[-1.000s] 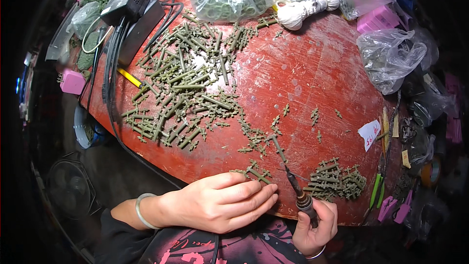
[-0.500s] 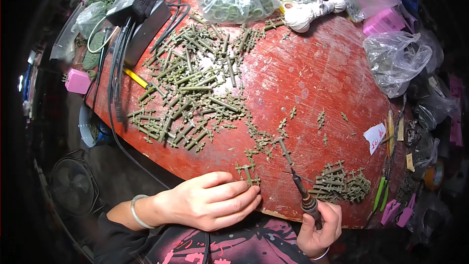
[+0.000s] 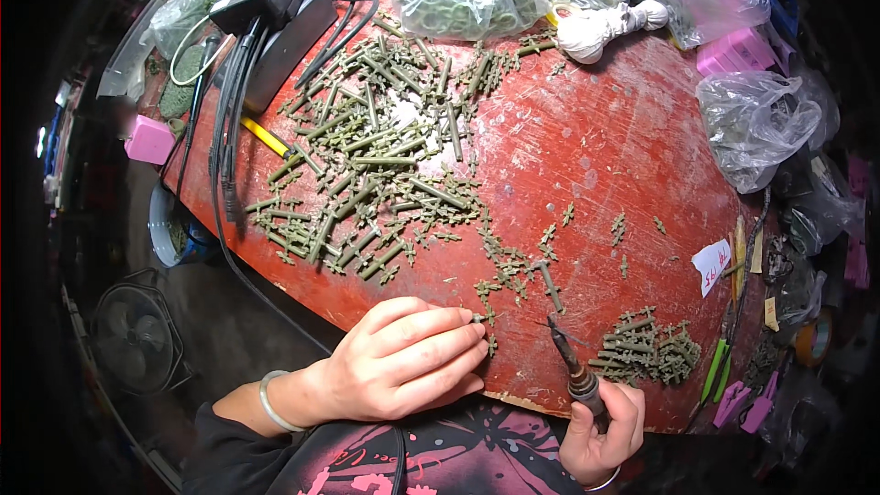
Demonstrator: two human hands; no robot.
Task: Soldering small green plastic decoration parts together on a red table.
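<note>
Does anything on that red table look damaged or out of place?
The red tabletop looks worn, with many scratches and pale, whitish patches. A few small green pieces also look stray: they lie scattered toward the right, apart from both the large heap and the smaller pile.

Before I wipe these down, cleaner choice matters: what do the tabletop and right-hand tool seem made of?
Tabletop: probably painted wood; scuffed red finish, pale rough edge. Tool: likely metal shaft, dull and brownish; dark, smooth-looking handle, possibly plastic.
</note>
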